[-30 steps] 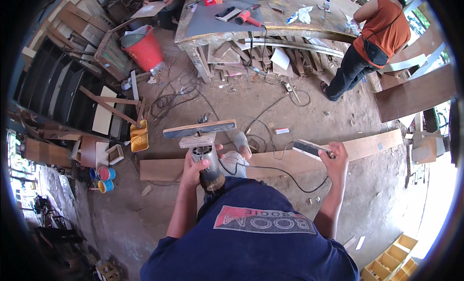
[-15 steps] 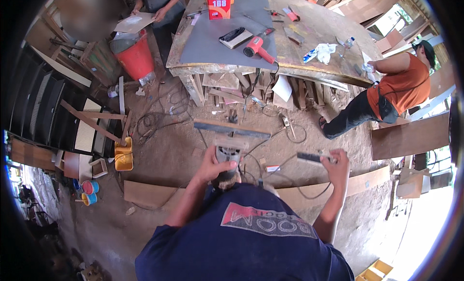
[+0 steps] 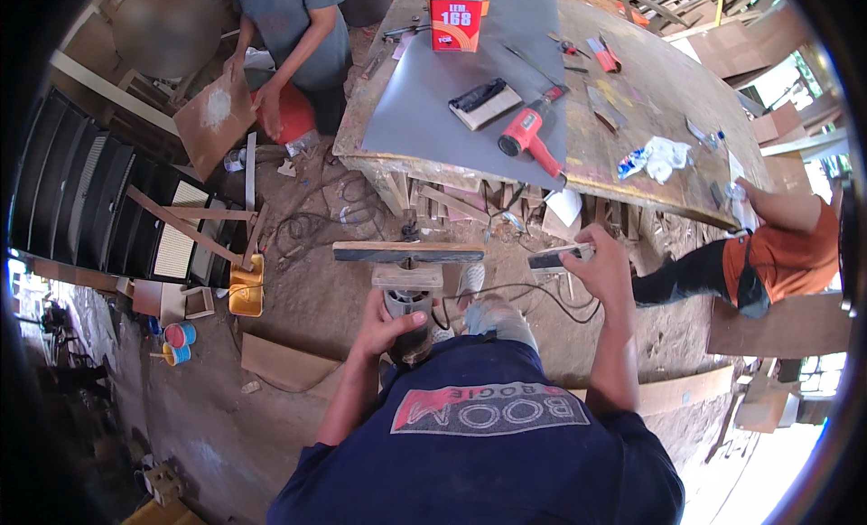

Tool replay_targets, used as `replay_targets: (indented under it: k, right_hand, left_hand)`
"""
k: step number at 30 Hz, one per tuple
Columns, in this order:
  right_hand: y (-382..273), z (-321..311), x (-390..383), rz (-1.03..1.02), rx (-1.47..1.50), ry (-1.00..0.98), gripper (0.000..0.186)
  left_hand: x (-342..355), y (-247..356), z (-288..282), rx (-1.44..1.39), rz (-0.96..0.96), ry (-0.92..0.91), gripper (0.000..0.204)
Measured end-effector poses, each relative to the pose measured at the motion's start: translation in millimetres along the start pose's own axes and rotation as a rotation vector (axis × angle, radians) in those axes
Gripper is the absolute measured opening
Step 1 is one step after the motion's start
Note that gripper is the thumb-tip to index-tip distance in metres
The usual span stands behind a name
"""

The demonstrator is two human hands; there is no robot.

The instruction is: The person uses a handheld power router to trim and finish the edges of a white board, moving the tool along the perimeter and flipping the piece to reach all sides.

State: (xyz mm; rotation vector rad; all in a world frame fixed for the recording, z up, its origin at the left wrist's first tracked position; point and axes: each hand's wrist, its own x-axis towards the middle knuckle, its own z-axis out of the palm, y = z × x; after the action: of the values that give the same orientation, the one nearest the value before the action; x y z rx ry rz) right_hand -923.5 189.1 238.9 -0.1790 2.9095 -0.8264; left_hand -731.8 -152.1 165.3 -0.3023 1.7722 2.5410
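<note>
Right in front of me, the worker's hands are well apart, each with a load. The left hand [image 3: 384,324] is wrapped round the body of a corded power tool [image 3: 408,306], base plate pointing away; a wooden strip [image 3: 411,252] lies crosswise just beyond the plate, though whether it's fixed there I can't tell. The right hand [image 3: 601,267] pinches a short dark block [image 3: 547,259] by one end, off to the tool's right. I'd call this step holding and positioning, not cutting. The next move seems to call for a steady left grip and the cord [image 3: 555,297] kept clear. Past them, a long board [image 3: 287,358] lies on the floor. Farther off, the surface [image 3: 686,100] carries a red heat gun [image 3: 533,138] and a red tin [image 3: 455,26].
</note>
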Motion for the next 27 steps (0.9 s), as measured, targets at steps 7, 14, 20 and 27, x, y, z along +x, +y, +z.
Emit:
replay_targets:
  k: [7,14,20,27]
  right_hand:
    - [-60.2,10.3,164.7,-0.367,-0.066,-0.241,0.043]
    - [-160.2,39.5,327.5,-0.595,-0.029,-0.429,0.051]
    - [-221.2,161.2,489.9,-0.428,-0.281,-0.82,0.061]
    - [-178.3,260.7,534.0,0.053,0.417,-0.458,0.064]
  left_hand:
    - [102.3,50.9,-3.3,-0.011,0.012,0.086,0.075]
    - [179.6,82.7,3.0,-0.108,0.013,0.122,0.081]
    - [227.8,92.0,5.7,-0.15,0.038,0.18,0.079]
    - [264.9,97.0,-29.0,-0.212,0.037,0.225,0.084]
